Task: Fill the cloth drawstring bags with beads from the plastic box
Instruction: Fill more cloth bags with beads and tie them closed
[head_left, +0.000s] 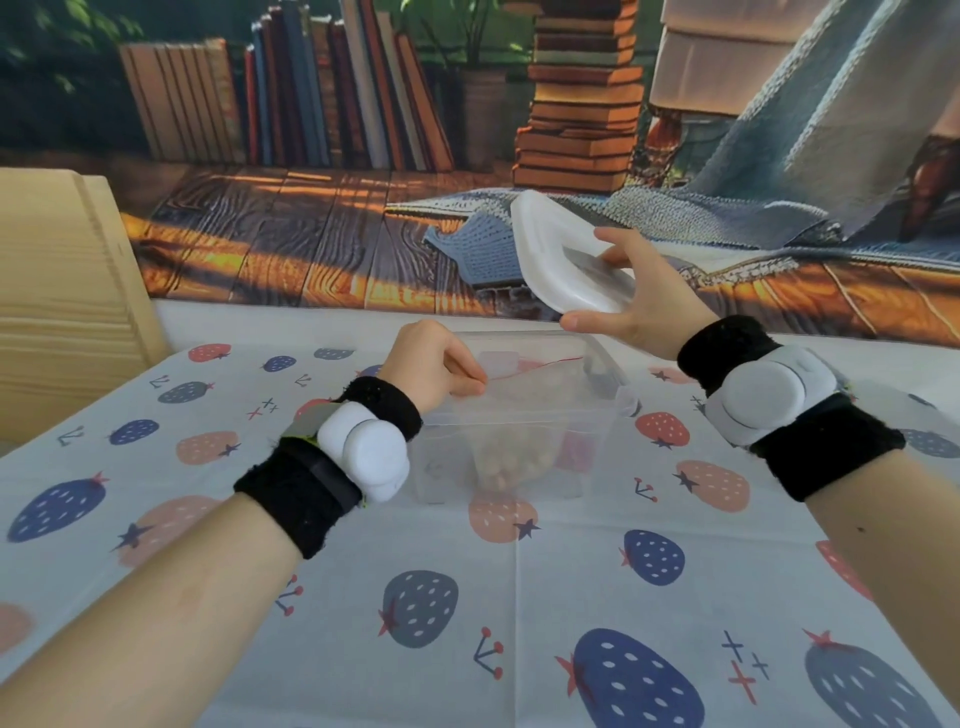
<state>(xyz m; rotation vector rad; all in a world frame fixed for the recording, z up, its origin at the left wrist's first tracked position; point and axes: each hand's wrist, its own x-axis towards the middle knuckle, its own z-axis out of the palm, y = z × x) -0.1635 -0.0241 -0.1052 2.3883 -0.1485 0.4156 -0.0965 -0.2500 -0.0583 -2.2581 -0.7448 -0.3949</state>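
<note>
Both forearms reach forward over the table, each wrist wrapped in a black band with a white device strapped on top. The left hand (434, 364) is curled, knuckles up, thumb and fingertips pinched together — what they pinch is too fine to tell. The right hand (636, 299) is raised higher, toward the far edge — palm turned inward, thumb and fingers spread round something it grips
</note>
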